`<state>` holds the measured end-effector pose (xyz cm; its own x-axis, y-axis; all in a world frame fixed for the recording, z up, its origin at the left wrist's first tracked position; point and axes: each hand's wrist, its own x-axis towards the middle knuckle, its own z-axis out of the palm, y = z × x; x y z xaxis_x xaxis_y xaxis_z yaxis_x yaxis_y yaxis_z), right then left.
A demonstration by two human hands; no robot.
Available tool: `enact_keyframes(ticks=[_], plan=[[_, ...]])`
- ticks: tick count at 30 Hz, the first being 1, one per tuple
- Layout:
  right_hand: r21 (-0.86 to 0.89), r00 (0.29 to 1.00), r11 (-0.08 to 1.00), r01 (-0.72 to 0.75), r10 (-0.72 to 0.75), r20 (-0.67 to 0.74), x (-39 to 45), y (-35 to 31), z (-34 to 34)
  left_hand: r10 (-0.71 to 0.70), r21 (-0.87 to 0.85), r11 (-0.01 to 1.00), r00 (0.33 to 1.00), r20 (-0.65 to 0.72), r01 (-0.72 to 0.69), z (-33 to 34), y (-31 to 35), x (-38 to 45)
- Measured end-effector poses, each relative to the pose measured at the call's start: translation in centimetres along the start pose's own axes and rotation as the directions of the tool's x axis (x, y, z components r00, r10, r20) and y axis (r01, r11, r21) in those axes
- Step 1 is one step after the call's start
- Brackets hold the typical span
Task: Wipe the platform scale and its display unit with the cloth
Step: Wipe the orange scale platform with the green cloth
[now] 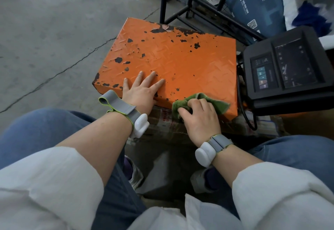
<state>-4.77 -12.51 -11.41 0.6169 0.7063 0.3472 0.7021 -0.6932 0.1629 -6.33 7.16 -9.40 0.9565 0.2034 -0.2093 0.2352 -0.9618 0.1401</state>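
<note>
The right hand (198, 116) grips a green cloth (213, 101) at the near right corner of the orange scale (180, 58); the left hand (142, 90) lies flat, fingers straight, on its near edge.

- Grey concrete floor (54, 31) with a long crack across it.
- Black metal rack (189, 7) at the back.
- Dark blue printed carton (256, 7) beside the rack.
</note>
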Motion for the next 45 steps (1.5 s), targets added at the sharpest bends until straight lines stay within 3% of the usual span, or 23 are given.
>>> enact_keyframes(ticks=[4, 8, 11, 21, 26, 35, 41, 45], plan=[[-0.04, 0.992, 0.993, 0.11, -0.107, 0.064, 0.0, 0.5, 0.3, 0.004, -0.009, 1.0, 1.0, 0.001, -0.004, -0.1, -0.1, 0.0], [-0.015, 0.99, 0.99, 0.141, -0.141, 0.011, 1.0, 0.5, -0.1, -0.092, -0.052, 0.995, 0.995, -0.042, 0.09, -0.5, -0.8, 0.0], [0.012, 0.991, 0.991, 0.135, -0.135, -0.015, 2.2, -0.5, -0.4, -0.157, -0.051, 0.986, 0.988, 0.0, 0.157, -0.5, -1.3, 0.1], [-0.054, 0.974, 0.978, 0.204, -0.197, 0.111, 0.6, 1.6, 0.0, -0.144, -0.05, 0.988, 0.989, 0.029, 0.145, -0.5, -1.6, 0.2], [0.004, 0.989, 0.989, 0.148, -0.148, 0.018, 2.5, -0.6, 0.0, -0.145, -0.03, 0.989, 0.989, 0.026, 0.146, -0.4, -1.5, 0.3], [-0.007, 0.978, 0.979, 0.203, -0.202, 0.058, 1.0, 1.2, -0.2, -0.148, -0.035, 0.988, 0.988, 0.044, 0.15, -0.3, -1.7, 0.3], [0.021, 0.983, 0.983, 0.182, -0.183, 0.036, 3.8, -1.6, -0.6, -0.15, -0.042, 0.987, 0.987, 0.061, 0.153, -0.5, -1.7, 0.3], [0.011, 0.961, 0.964, 0.265, -0.266, 0.074, 2.5, 0.0, 0.0, -0.135, -0.034, 0.99, 0.988, 0.074, 0.138, -0.6, -1.7, 0.2]])
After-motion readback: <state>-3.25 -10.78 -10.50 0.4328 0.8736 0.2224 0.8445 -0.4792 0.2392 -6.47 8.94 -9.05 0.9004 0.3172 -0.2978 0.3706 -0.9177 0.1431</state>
